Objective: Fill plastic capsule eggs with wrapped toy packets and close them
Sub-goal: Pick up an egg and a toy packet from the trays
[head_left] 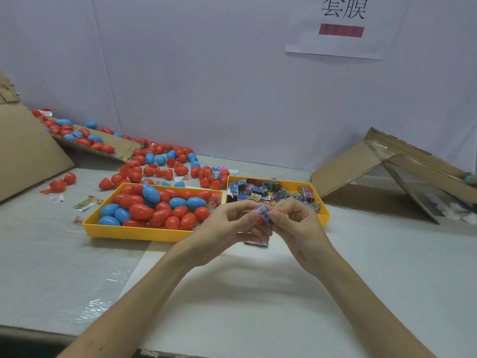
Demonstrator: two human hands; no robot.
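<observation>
Forearms reach in, both hands busy on one egg: early in a long job

Left hand [229,224] curls its fingers round a red capsule egg [259,220] just above the white table [258,293], while the right hand [299,226] pinches a blue wrapped packet [263,211] against the egg's mouth. I judge the packet to be going in and the closing not yet done. Another dark packet [256,244] lies on the table under the hands. Behind them, the left yellow tray [134,233] holds a heap of closed red and blue eggs [140,211]; whether those are filled cannot be told. The right yellow tray [325,215] holds many toy packets [258,193], and loose eggs and open halves [160,166] litter the far table, so plenty seems left.
</observation>
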